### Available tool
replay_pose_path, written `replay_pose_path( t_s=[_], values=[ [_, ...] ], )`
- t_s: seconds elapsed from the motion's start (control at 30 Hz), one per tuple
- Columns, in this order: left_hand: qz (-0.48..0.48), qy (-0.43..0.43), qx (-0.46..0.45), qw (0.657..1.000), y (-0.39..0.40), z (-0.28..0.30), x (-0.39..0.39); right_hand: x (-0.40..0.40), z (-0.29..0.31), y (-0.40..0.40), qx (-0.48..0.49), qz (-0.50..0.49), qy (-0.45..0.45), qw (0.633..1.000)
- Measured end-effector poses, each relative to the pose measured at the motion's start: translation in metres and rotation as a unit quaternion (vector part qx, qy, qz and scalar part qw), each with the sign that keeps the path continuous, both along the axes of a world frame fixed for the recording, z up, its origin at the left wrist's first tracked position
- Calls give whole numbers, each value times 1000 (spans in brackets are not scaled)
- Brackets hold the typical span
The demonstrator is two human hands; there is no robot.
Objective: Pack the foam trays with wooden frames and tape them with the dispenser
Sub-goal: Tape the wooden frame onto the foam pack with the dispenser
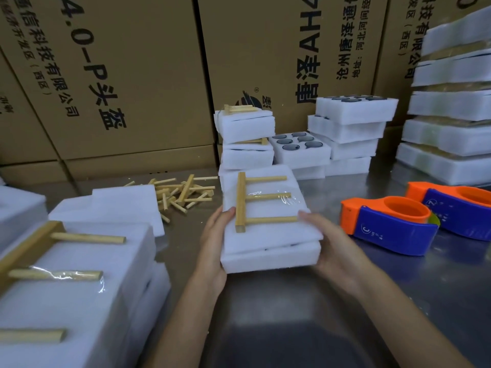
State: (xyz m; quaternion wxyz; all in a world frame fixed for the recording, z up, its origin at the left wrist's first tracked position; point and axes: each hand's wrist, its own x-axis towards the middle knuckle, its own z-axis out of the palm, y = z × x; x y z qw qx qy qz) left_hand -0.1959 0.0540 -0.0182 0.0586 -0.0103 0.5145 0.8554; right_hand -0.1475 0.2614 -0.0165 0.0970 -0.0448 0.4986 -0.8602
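Two forearms are reaching in from below, and the left hand (216, 251) and right hand (326, 243) are gripping opposite sides of a foam tray (268, 254), each grip clamped on its edge. It is sitting just above the steel counter (305, 314) with a wooden frame (261, 199) lying on its lid under a strip of clear tape. Both tape dispensers (390, 228) are lying idle just right. Tilting the tray could be letting the loose lid slide, since only one strip seems to be securing it.
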Motion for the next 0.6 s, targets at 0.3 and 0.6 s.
replay_pose_path(
  t_s=[0.3, 0.6],
  values=[
    [-17, -19, -6, 1000, -4, -4, 0, -7, -15, -22, 100, -97, -1, 990],
    [-95, 26, 65, 993, -6, -8, -4, -7, -18, -11, 32, -51, 49, 997]
  ],
)
